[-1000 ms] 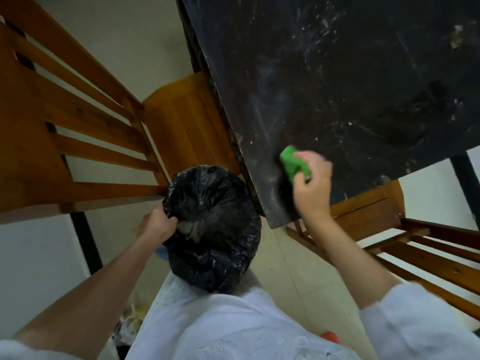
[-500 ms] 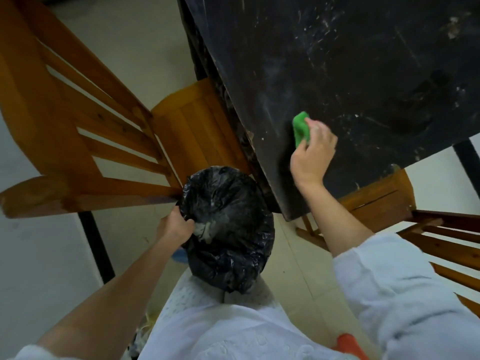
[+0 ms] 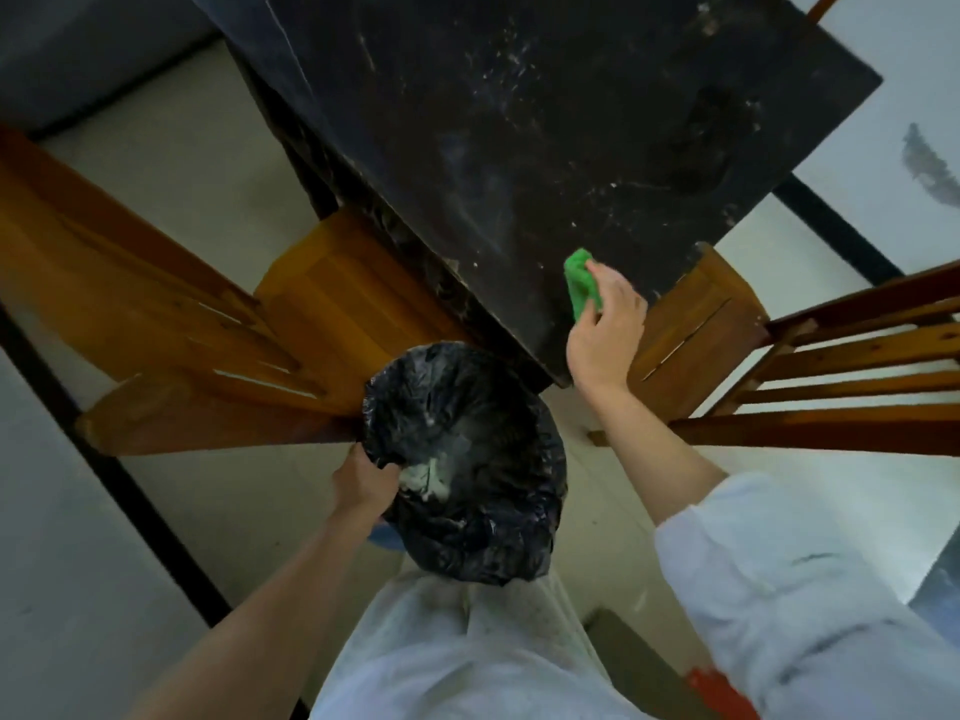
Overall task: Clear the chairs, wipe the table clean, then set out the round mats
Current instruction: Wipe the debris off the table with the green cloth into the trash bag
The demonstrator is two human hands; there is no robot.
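left hand (image 3: 363, 480) low centre-left, forearm reaching up from bottom left, bare; fingers curled round the near-left rim of the bin bag (image 3: 467, 459), gripping the plastic, fingertips hidden inside the fold; bag is black, glossy, crinkled, mouth held open just below the near corner of the surface (image 3: 519, 122); pale whitish residue inside it near the hand; a bit of blue shows under the bag by the wrist, can't tell what it is

right hand (image 3: 605, 324) at the near corner of the surface, forearm coming up from lower right, white sleeve (image 3: 779, 589) pushed up past the wrist; fingers curled over the green cloth (image 3: 582, 283), thumb on its near side, pressing it flat onto the surface; cloth sticks out beyond the fingertips

counts: two hands, one cloth, one bag, one surface, two chairs; no mats in view

surface: dark, nearly black, square-cornered, dusted with white specks and streaks, a dull smudge towards its right side; cloth: bright green, small, folded or bunched, sits on the surface just in from the near corner

left chair (image 3: 171, 314) wooden, orange-brown, slatted back towards camera, seat tucked under the surface's left edge; right chair (image 3: 753, 356) same wood, seat partly under the right edge, slatted back running off right; pale floor with dark lines
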